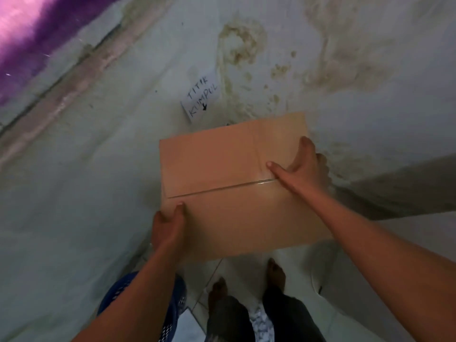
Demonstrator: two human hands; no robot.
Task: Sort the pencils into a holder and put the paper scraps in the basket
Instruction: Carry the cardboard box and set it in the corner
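Left forearm [138, 292] crosses over the blue basket [118, 290], low beside the feet. Left hand [167, 225] grasps the cardboard box [222, 169] at its near-left corner, right hand [303, 166] at its far-right edge. The basket is nearer the left hand. Pencils and paper scraps are not visible.

A cardboard box [222, 193] sits mid-frame, a note [201, 96] on the wall above it, a basket [116, 292] lower left, feet [276, 270] below.

The box [222, 174] is matt cardboard (glossy tape [261, 181] on its seam), the basket [177, 304] perforated plastic.
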